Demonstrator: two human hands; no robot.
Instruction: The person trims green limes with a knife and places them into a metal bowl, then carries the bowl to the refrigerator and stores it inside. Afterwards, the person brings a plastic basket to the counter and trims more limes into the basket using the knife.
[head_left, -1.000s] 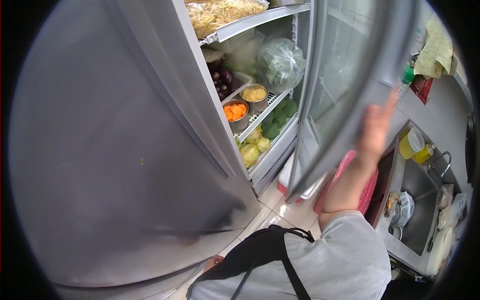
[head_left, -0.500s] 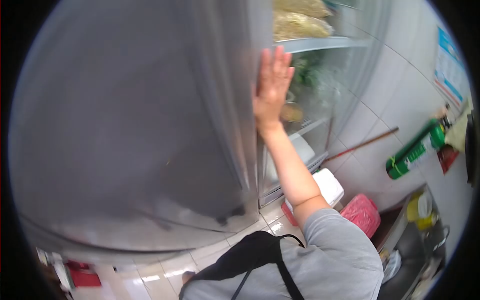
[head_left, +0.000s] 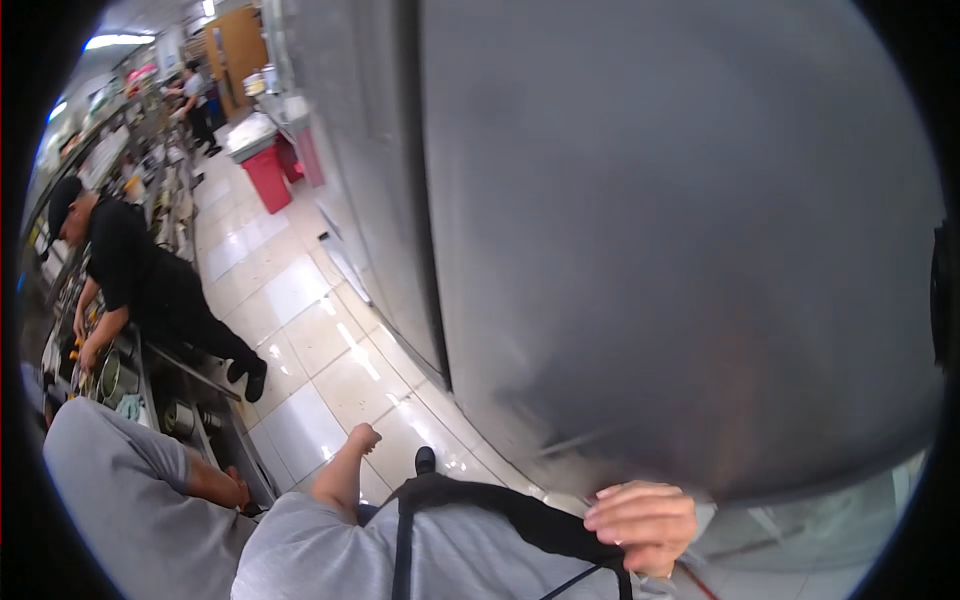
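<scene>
My right hand (head_left: 642, 522) hangs in front of my black apron (head_left: 500, 510), close to the lower part of a large grey metal fridge (head_left: 690, 250). Its fingers are loosely bent, the thumb is apart from them, and nothing shows in it. On the other side of my body my left hand (head_left: 366, 438) is held low over the tiled floor (head_left: 330, 370). Its fingers are curled in, and I see nothing in them. Neither hand touches the fridge, as far as I can see.
A person in black (head_left: 150, 270) leans over a cluttered counter on the left. Another in grey (head_left: 120, 490) stands close at my left. A red bin (head_left: 266, 180) stands further along the aisle, with a distant person (head_left: 193, 100) beyond.
My right hand has come off the fridge's glass-door edge and dropped beside my body. My view has swung left from the wall to the aisle; my left hand is now in sight.
</scene>
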